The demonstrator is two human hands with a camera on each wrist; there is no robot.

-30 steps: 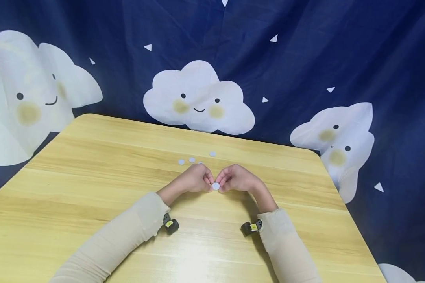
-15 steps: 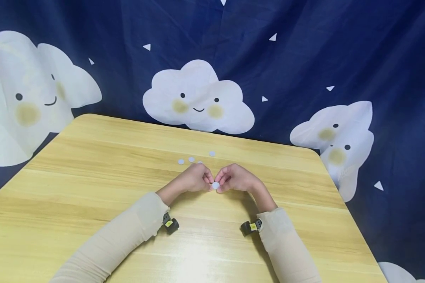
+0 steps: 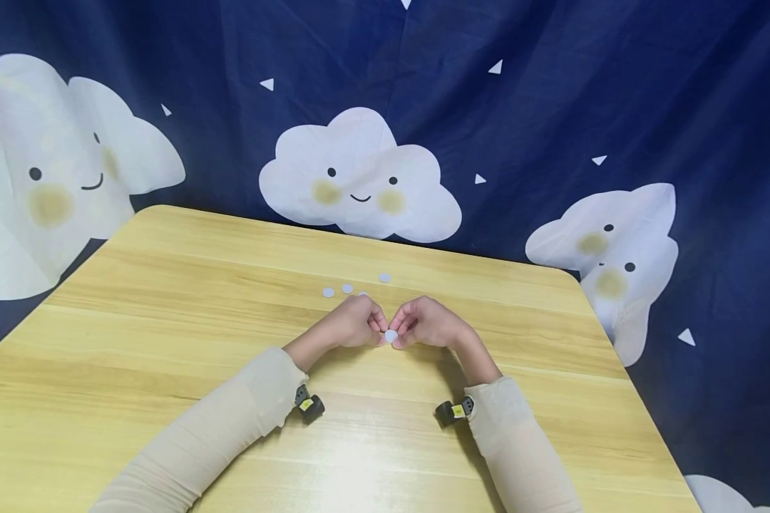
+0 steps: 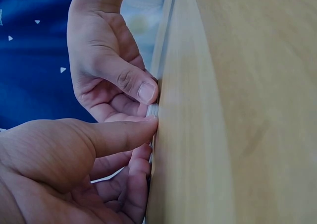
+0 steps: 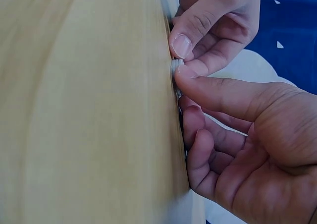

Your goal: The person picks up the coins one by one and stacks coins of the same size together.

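In the head view, we saw the left hand (image 3: 357,322) and right hand (image 3: 433,323) pinching a disc stack (image 3: 391,335) between them; loose discs (image 3: 347,288) lay nearer the worktop's (image 3: 135,342) far edge. In the left wrist view, we saw both thumbs gripping from opposite sides, probably keeping layers aligned. In the right wrist view, we saw it held low, presumably for steadiness.

The head view is bright, with white glare on the near middle of the bench (image 3: 199,306) and a soft shadow along the right sleeve (image 3: 522,442). Both wrist views are dimmer, their wood grain blurred.
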